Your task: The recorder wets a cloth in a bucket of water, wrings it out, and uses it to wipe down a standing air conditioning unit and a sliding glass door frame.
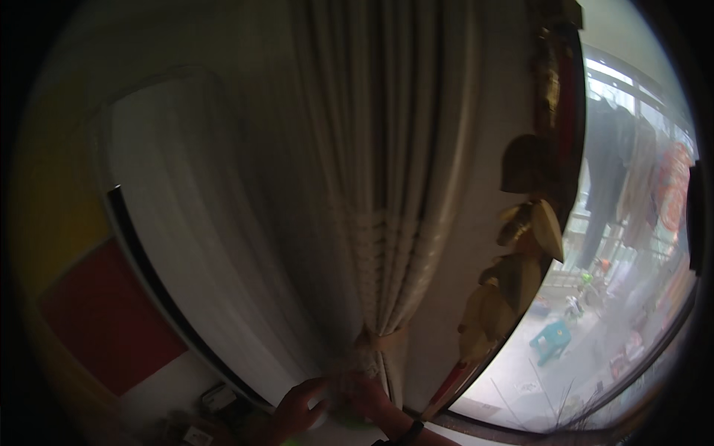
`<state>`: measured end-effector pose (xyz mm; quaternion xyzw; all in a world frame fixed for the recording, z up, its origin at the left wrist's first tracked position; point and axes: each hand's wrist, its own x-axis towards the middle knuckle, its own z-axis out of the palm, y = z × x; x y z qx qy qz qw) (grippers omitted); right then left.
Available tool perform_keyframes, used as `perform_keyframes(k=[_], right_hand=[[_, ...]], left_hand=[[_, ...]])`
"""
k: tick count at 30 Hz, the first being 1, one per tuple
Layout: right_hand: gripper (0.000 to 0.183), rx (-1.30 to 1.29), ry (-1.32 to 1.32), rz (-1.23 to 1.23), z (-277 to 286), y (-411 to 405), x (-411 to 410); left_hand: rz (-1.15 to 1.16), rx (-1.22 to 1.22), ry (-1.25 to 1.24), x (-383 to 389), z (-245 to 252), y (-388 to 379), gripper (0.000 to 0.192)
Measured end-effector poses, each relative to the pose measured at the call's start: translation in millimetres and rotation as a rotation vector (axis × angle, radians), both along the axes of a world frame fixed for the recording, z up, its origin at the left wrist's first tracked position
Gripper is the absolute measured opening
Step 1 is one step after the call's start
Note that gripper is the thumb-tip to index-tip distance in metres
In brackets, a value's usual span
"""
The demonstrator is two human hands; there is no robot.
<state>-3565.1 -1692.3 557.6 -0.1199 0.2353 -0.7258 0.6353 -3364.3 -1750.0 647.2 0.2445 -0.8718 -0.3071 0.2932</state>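
Note:
A long pale curtain [385,167] hangs before me in deep folds, drawn in at a tieback [390,339] low in the view. Just below the tieback, both hands meet at the bottom of the view. My left hand [301,404] has its thumb apart from its fingers, and its fingertips fade into blur. My right hand [371,394] reaches in from the lower right, with a dark band [410,434] on its wrist. Between the hands is a blurred, partly greenish thing that I cannot make out. Darkness and blur hide whether either hand grips it.
A glass door or window [535,357] at right shows a bright area with hanging clothes [608,167] and a teal stool [551,341]. Brown and gold ornaments [519,267] hang beside it. At left are a white panel [184,223], a red panel [111,318] and small boxes [218,398].

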Motion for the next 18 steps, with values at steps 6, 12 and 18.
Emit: perform_keyframes(k=[6, 12, 18], right_hand=[[0.042, -0.177, 0.663, -0.268, 90, -48, 48], [0.061, -0.537, 1.137, -0.485, 155, -102, 140], [0.062, -0.875, 1.494, -0.933, 173, -176, 212]], left_hand=[[0.589, 0.145, -0.225, 100, 16, -15, 0.036], [0.723, 0.245, -0.024, 176, -3, -37, 0.03], [0.676, 0.299, 0.05, 245, -12, -66, 0.033]])
